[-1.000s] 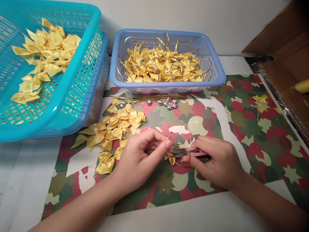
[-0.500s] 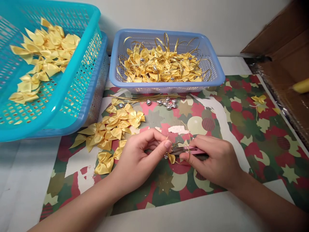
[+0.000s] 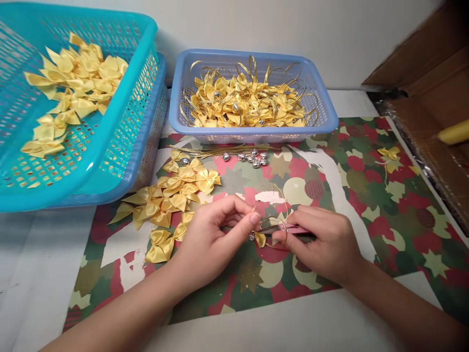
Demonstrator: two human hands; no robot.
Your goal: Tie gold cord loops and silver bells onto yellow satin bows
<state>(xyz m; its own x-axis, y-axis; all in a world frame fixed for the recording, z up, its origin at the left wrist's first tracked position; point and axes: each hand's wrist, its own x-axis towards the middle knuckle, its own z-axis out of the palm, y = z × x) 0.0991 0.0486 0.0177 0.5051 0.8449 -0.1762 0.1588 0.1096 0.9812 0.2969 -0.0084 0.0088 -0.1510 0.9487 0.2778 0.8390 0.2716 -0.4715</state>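
Between thumb and fingers, my left hand point(image 3: 220, 239) pinches a yellow ribbon bow point(image 3: 260, 239), mostly hidden behind the fingertips. A small silver bell point(image 3: 252, 236) hangs beside that bow, and a gold cord point(image 3: 284, 200) loops up from it. My right hand point(image 3: 324, 242) is closed around a small pair of pink-handled scissors or snips point(image 3: 296, 229); their dark blades point left and reach the bow near my left fingertips. The cord passes by my right thumb. Just left of my left hand lie several loose yellow bows point(image 3: 161, 245).
Silver bells point(image 3: 255, 159) and straight gold cords point(image 3: 220, 150) lie before a blue basket point(image 3: 252, 130) of finished-looking bows with cords. A turquoise basket point(image 3: 91, 151) of bows stands at left. One bow point(image 3: 389, 153) lies right, near a cardboard box point(image 3: 410, 63).
The view has shifted slightly. Both hands keep nearly the same place and hold, and the scissors' blades and handles look closer together than before.
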